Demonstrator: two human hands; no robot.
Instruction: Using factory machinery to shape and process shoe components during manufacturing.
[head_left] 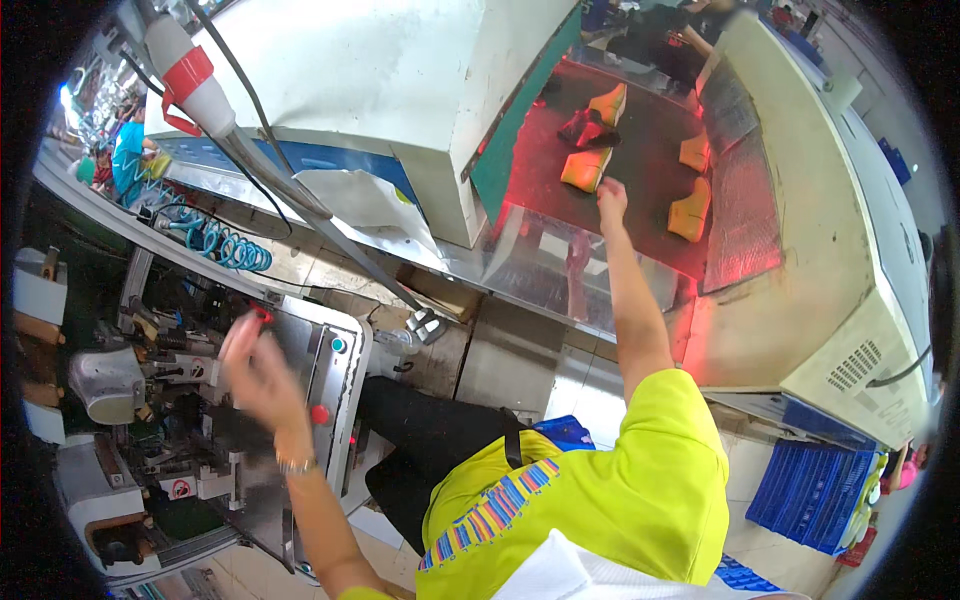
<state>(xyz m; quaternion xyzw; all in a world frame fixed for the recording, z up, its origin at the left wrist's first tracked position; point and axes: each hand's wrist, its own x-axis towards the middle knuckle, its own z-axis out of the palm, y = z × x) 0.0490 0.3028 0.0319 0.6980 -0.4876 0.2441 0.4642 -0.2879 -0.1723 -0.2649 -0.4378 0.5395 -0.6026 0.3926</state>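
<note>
My right hand reaches far out over a dark conveyor belt lit red. Its fingers are drawn together at the near corner of a yellow shoe last. Just beyond that last lies a dark and red piece, perhaps a shoe upper, and past it another yellow last. Two more lasts, one farther and one nearer, stand along the belt's right side. My left hand is raised over the machine at left, beside its control panel; motion smears its fingers.
A large white machine housing borders the belt on the left, a cream housing on the right. A grey pole with a red-collared plug slants across. Blue crates stand lower right. A person in blue is far left.
</note>
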